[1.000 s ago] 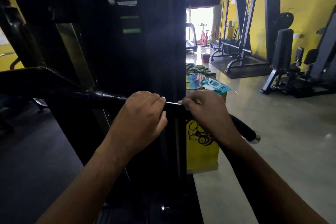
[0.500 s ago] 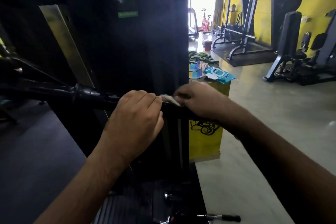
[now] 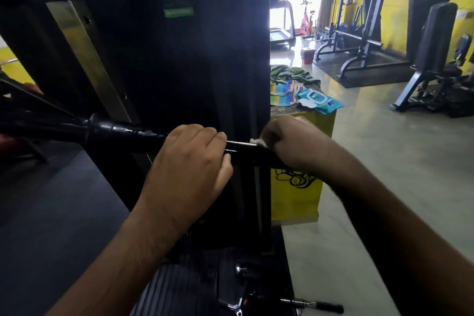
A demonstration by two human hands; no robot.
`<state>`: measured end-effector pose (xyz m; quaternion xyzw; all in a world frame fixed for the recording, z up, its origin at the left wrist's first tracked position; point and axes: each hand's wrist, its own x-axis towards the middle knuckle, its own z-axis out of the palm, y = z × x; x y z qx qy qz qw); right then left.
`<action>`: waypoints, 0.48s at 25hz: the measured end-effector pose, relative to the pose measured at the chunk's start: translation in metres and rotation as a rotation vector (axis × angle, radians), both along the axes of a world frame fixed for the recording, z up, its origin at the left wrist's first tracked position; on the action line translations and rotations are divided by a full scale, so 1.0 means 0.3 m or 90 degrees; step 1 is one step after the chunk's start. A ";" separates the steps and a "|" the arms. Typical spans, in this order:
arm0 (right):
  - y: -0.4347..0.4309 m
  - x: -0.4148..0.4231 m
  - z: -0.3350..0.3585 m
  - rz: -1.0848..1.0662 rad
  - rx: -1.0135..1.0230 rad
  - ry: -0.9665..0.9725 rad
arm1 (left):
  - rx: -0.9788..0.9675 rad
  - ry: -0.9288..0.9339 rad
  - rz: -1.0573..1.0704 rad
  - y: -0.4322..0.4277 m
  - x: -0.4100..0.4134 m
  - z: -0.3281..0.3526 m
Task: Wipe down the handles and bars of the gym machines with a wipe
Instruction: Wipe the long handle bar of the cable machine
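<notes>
A black machine bar (image 3: 123,133) with a rubber grip runs across the middle of the view, in front of a tall black weight-stack column (image 3: 205,59). My left hand (image 3: 189,169) is wrapped around the bar near its centre. Just to the right, my right hand (image 3: 292,141) is closed around the same bar with a white wipe (image 3: 257,141) pressed under its fingers; only a small corner of the wipe shows. A short shiny stretch of bar lies bare between the two hands.
A yellow box (image 3: 295,200) stands behind the bar, carrying a blue wipes pack (image 3: 320,100) and a striped towel (image 3: 287,84). Other black gym machines (image 3: 436,64) line the yellow wall at right. A pin with a black handle (image 3: 313,305) lies on the floor below.
The view has tilted down and closer. My right hand with the wipe has slid left along the bar toward my left hand, which stays gripping in place.
</notes>
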<state>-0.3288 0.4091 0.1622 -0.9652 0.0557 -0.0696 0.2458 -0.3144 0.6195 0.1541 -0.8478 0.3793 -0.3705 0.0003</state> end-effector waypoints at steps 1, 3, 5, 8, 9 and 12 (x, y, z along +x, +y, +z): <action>0.027 -0.020 -0.046 -0.058 0.013 -0.082 | -0.004 0.005 0.004 -0.009 -0.001 0.003; 0.084 -0.059 -0.130 -0.129 0.046 -0.288 | -0.008 0.012 0.013 -0.024 0.002 0.012; 0.114 -0.073 -0.195 -0.095 0.061 -0.450 | -0.006 0.016 0.006 -0.036 0.012 0.017; 0.109 -0.070 -0.265 -0.185 0.060 -0.581 | -0.016 0.023 -0.012 -0.044 0.016 0.018; 0.109 -0.066 -0.288 -0.228 0.061 -0.606 | -0.022 0.022 -0.013 -0.046 0.013 0.018; 0.097 -0.043 -0.343 -0.212 0.043 -0.683 | -0.029 0.018 -0.018 -0.056 0.012 0.022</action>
